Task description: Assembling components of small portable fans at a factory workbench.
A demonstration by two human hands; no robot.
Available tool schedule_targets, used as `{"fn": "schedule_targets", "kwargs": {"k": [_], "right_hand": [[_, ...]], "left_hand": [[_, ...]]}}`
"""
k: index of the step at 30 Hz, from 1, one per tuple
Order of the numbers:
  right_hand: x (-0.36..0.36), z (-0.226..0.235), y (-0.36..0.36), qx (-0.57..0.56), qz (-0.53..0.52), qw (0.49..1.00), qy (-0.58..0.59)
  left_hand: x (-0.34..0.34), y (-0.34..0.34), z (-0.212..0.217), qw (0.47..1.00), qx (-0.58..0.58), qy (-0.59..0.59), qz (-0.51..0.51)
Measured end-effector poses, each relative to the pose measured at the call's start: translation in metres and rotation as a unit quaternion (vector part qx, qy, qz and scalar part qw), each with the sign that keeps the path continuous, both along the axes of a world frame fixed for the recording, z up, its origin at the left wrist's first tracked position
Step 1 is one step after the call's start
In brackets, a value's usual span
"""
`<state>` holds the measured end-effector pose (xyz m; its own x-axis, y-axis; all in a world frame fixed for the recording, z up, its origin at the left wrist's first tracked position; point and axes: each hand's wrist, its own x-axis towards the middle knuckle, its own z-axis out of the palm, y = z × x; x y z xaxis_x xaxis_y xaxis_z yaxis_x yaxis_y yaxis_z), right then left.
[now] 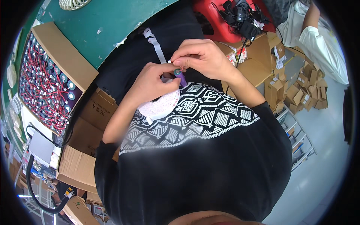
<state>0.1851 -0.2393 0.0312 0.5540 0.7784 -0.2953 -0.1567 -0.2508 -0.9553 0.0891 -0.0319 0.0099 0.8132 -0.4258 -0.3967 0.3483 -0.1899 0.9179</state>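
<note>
From the head view, your left hand curls over a white roll of tape, pressing it against your lap, its grip closed around the roll's upper edge. Your right hand sits just above, fingertips pinched tight on a small purple cylindrical cell that stands between both hands, its greenish end facing up. A loose white strip of backing trails away over your dark trousers. To your left, an open cardboard box on the green surface holds rows of round cells tangled with red wires. Small cardboard cartons lie heaped on the floor to your right.
</note>
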Motion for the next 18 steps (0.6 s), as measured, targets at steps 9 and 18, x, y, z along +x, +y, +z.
{"fn": "schedule_targets", "kwargs": {"k": [9, 18], "right_hand": [[-0.013, -0.014, 0.0, 0.026, -0.072, 0.984, 0.158], [-0.021, -0.013, -0.001, -0.057, -0.009, 0.998, -0.026]], "left_hand": [[-0.001, -0.001, -0.001, 0.997, -0.074, -0.031, 0.015], [-0.011, 0.003, -0.019, 0.991, -0.107, 0.076, 0.008]]}}
